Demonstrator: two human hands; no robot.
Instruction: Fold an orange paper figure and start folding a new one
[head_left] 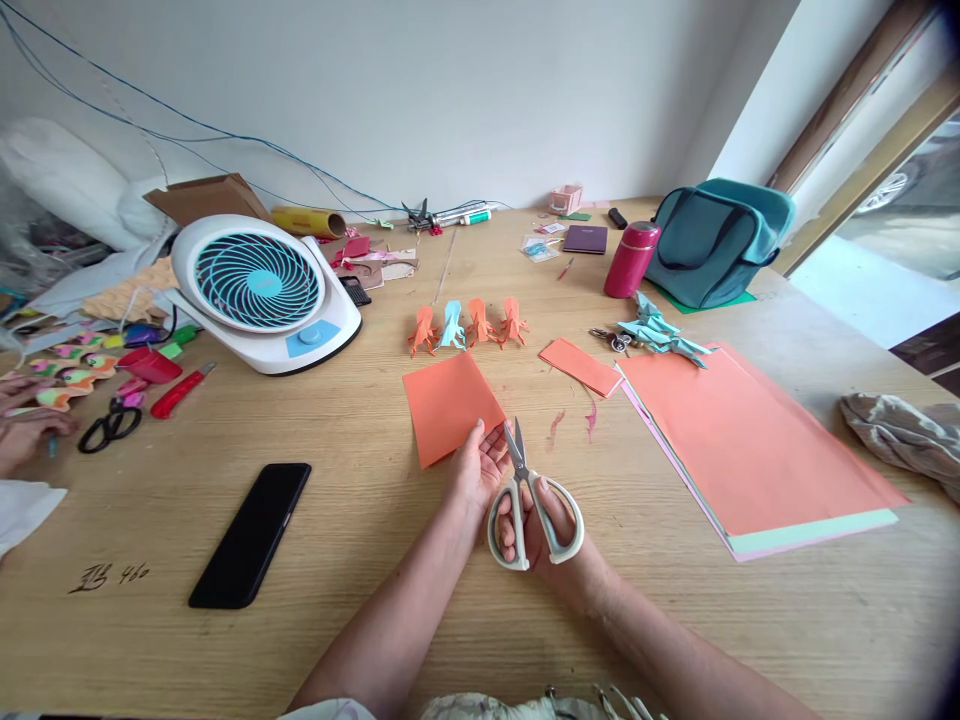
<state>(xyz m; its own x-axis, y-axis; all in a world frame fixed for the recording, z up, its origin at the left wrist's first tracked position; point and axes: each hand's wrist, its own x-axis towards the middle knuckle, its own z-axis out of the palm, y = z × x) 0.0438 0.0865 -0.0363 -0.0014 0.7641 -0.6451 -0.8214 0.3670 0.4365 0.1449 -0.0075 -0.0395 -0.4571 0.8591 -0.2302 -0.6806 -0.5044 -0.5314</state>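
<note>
A pale wooden surface (360, 620) is spread beneath both hands. To the right of the right hand (534, 535), a flat stack of large orange, mint-green and pink paper sheets (765, 440) is laid. Well ahead and to the left of the left hand (480, 465), a rounded white tabletop fan with blue vanes (262, 285) is set. A square orange sheet of paper (450, 405) is gripped near its right corner by the left hand, most of it extending ahead and leftward. Silver-bladed scissors with off-white looped handles (519, 468) are grasped by the right hand; their blades are slightly parted, tips close to the left fingertips. Beyond the sheet, ahead of the left hand, four small folded paper figures (478, 320) are lined up.
</note>
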